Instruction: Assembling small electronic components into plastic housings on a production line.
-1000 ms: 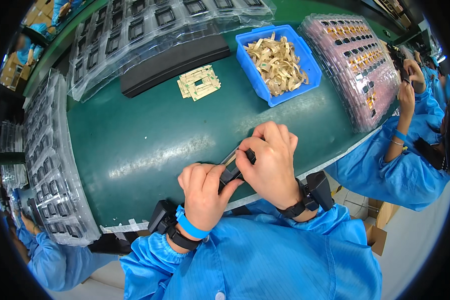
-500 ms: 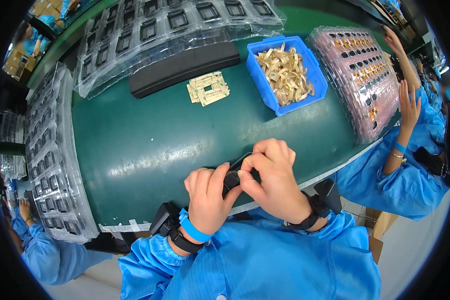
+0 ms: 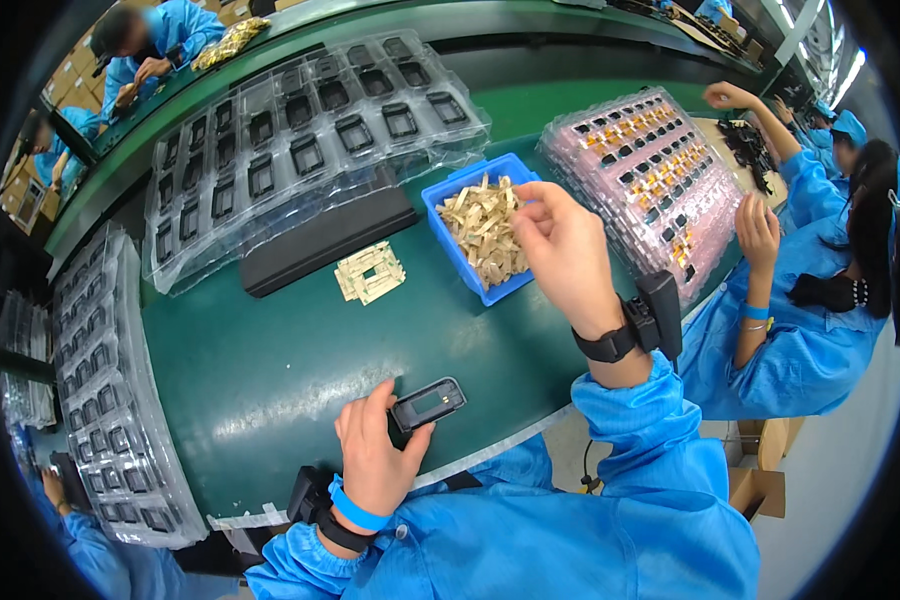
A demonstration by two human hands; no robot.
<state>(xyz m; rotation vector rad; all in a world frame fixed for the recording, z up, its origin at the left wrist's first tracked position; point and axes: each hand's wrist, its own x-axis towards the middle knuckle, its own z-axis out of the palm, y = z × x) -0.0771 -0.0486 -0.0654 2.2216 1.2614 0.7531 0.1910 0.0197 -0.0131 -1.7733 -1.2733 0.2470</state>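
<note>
Worktop (image 3: 270, 365): green and shiny, running under both hands.
Co-worker (image 3: 790, 350): at right, in a blue coat, one hand up by the pink trays (image 3: 710, 200).
Far trays (image 3: 330, 165): a clear plastic stack holding rows of black frames (image 3: 334, 95), along the far side.
Left trays (image 3: 148, 440): more clear plastic with dark frames, along the left edge.
Pink trays: stacked beyond the right hand (image 3: 570, 250), carrying rows of black and orange parts (image 3: 660, 180).
Black box (image 3: 330, 243): long and low, just in front of the far trays.
Bin (image 3: 505, 290): blue, between the black box and the pink trays, heaped with pale strips (image 3: 485, 230).
Right hand: well apart from the left hand (image 3: 375, 455), its fingertips over the bin's right side, thumb and forefinger near each other; whether they pinch a strip, I cannot tell.
Left hand: low on the worktop, thumb and fingers clamped round the left end of a shell (image 3: 442, 400).
Sheets (image 3: 388, 265): cream with green marks, lying loosely overlapped between the black box and the shell, left of the bin.
Shell: black, oblong, open side up, at the near part of the worktop, slightly slanted with its right end farther away.
Strips: thin, curled and tangled inside the bin.
</note>
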